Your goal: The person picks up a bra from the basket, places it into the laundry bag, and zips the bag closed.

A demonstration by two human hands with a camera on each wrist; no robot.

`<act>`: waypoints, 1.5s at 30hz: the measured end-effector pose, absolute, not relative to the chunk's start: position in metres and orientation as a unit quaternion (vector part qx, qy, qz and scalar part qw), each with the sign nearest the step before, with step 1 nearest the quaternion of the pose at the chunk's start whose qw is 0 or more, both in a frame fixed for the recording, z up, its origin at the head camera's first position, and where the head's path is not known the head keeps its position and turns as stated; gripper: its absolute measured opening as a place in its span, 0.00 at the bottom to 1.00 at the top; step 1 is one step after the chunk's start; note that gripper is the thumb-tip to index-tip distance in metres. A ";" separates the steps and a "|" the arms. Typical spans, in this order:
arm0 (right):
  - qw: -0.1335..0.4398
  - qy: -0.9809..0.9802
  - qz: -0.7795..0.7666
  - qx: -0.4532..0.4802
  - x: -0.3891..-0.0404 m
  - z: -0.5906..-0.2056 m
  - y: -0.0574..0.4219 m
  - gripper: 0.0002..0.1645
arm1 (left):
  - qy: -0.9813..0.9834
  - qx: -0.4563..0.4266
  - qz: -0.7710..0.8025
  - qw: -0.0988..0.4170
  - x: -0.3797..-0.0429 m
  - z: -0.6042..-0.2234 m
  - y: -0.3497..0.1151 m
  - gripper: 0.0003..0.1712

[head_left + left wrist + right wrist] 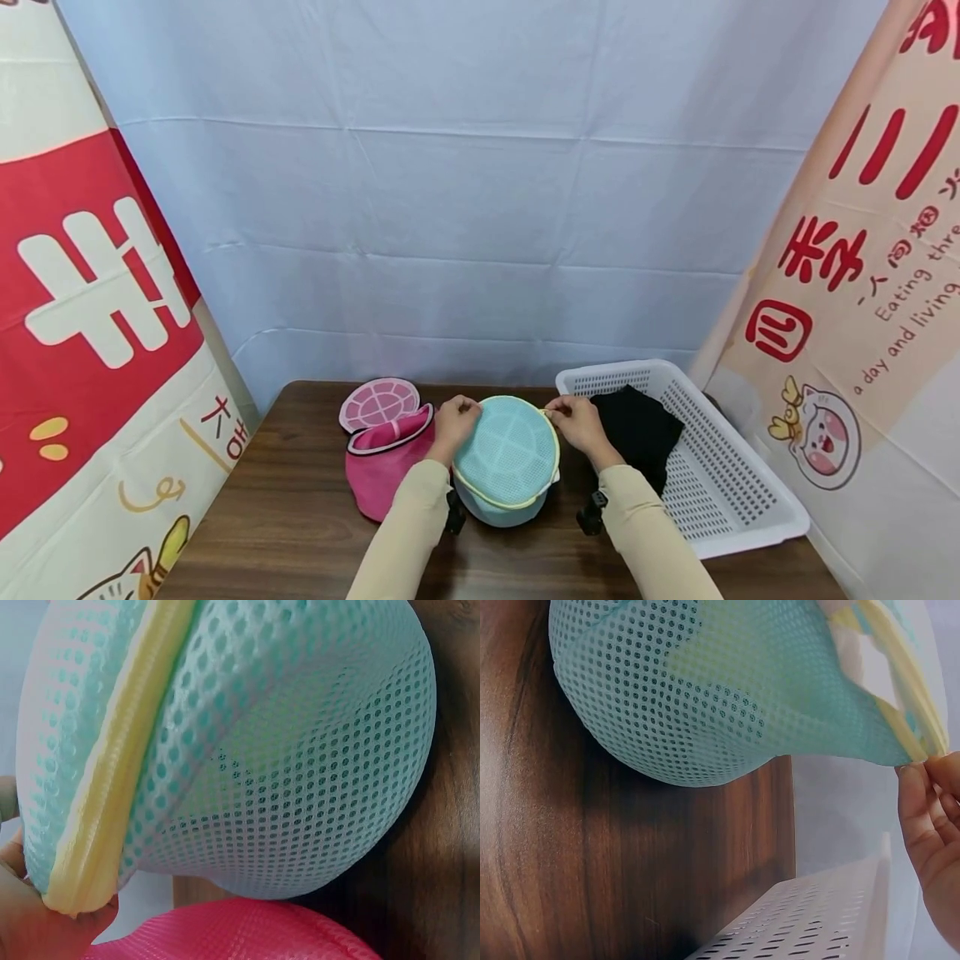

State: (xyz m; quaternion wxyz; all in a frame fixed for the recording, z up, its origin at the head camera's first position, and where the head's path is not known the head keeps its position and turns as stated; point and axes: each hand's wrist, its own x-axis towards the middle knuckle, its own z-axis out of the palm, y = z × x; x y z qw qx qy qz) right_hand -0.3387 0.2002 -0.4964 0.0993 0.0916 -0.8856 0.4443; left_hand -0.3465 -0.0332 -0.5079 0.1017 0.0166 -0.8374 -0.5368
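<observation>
A round light-blue mesh laundry bag (504, 450) with yellow zip trim (105, 802) stands on the table, its lid lying over the top. My left hand (455, 423) pinches the trim at the bag's upper left edge. On the opposite side, my right hand (581, 425) pinches the rim between thumb and fingers, close to a white tag (866, 664). Through the mesh, something yellowish-green shows faintly inside. Left of it sits a pink mesh bag (382, 471), its round lid (381, 403) folded back.
A white slotted plastic basket (738, 492) stands at the right with a black cloth (637, 429) in it, near my right forearm. The brown wooden table (300, 500) ends at a back edge before a pale hanging cloth (465, 208).
</observation>
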 end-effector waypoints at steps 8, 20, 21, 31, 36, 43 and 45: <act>0.085 -0.877 0.464 0.088 -0.339 -0.496 0.199 0.03 | -0.821 0.044 -0.559 0.111 -0.345 -0.511 -0.030 0.04; 0.092 -0.875 0.466 0.094 -0.332 -0.499 0.201 0.03 | -0.792 0.072 -0.591 0.136 -0.340 -0.512 -0.025 0.04; 0.092 -0.875 0.466 0.093 -0.332 -0.499 0.201 0.04 | -0.790 0.072 -0.593 0.135 -0.340 -0.512 -0.025 0.04; 0.093 -0.864 0.488 0.085 -0.323 -0.504 0.203 0.04 | -0.754 0.128 -0.627 0.146 -0.338 -0.516 -0.028 0.04; 0.108 -0.860 0.489 0.096 -0.318 -0.504 0.204 0.03 | -0.742 0.142 -0.637 0.153 -0.336 -0.517 -0.027 0.04; 0.112 -0.848 0.512 0.078 -0.309 -0.505 0.209 0.03 | -0.700 0.170 -0.676 0.156 -0.332 -0.519 -0.021 0.04; 0.115 -0.847 0.514 0.077 -0.308 -0.506 0.211 0.02 | -0.696 0.174 -0.680 0.155 -0.332 -0.520 -0.020 0.04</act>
